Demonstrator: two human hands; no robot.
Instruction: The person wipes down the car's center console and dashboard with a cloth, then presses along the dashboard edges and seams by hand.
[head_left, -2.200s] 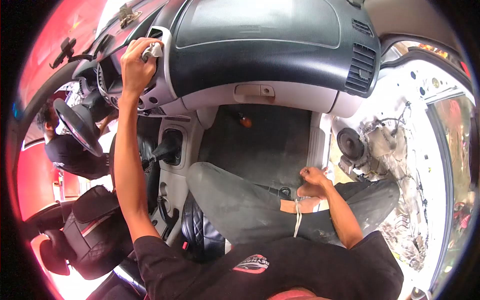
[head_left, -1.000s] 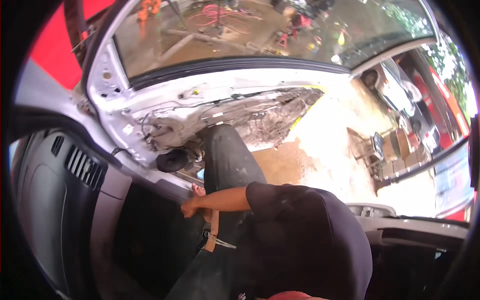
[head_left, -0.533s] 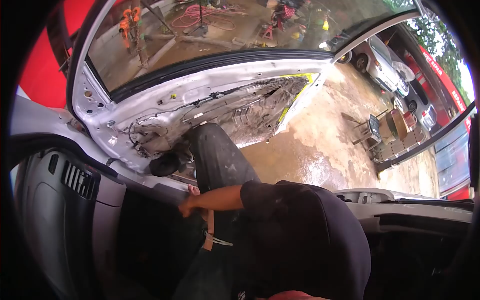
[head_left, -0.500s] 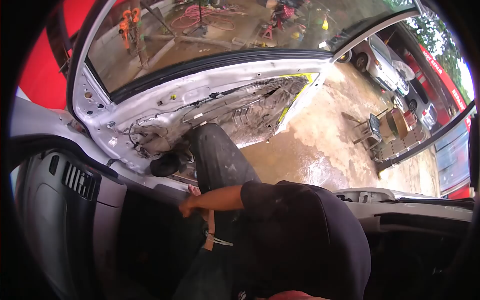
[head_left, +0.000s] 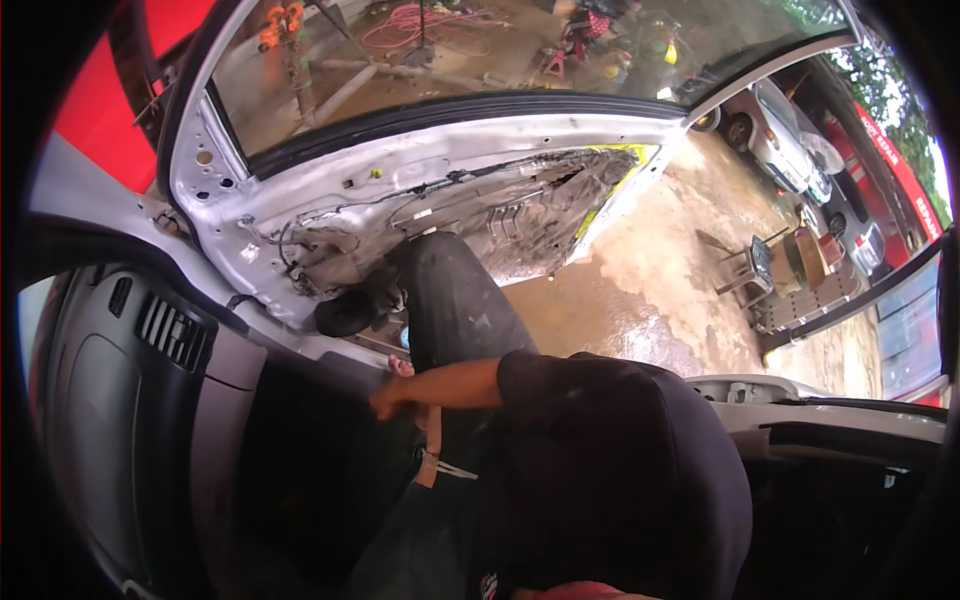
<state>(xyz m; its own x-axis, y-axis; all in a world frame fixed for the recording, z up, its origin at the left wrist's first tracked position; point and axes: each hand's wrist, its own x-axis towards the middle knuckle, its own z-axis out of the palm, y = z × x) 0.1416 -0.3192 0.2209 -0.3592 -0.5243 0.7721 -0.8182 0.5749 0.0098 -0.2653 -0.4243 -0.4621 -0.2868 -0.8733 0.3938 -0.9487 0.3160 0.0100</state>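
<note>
My right hand [head_left: 384,402] is at the end of a bent forearm, in front of my lap and beside the dark footwell. Its fingers look curled; whatever they hold is too small and dark to make out. Pinkish fingertips [head_left: 401,367] show just above that wrist, and seem to belong to my left hand, mostly hidden behind the forearm. A tan strip [head_left: 430,460] with thin white cords [head_left: 458,470] lies below the wrist across dark clothing. My raised dark-trousered knee [head_left: 445,275] leans toward the open car door [head_left: 330,180], with a black shoe [head_left: 343,314] near the sill.
The door lacks its inner trim, showing bare metal, wiring and yellow edging [head_left: 618,155]. A grey dashboard with an air vent [head_left: 172,333] is at left. Outside are wet ground [head_left: 640,300], a stool [head_left: 750,268], a pink hose [head_left: 425,28] and a parked white car [head_left: 772,150].
My view has shifted slightly, so the door and dashboard sit further right in the picture. A small pale-blue spot now shows beside the knee. My right hand keeps nearly the same pose.
</note>
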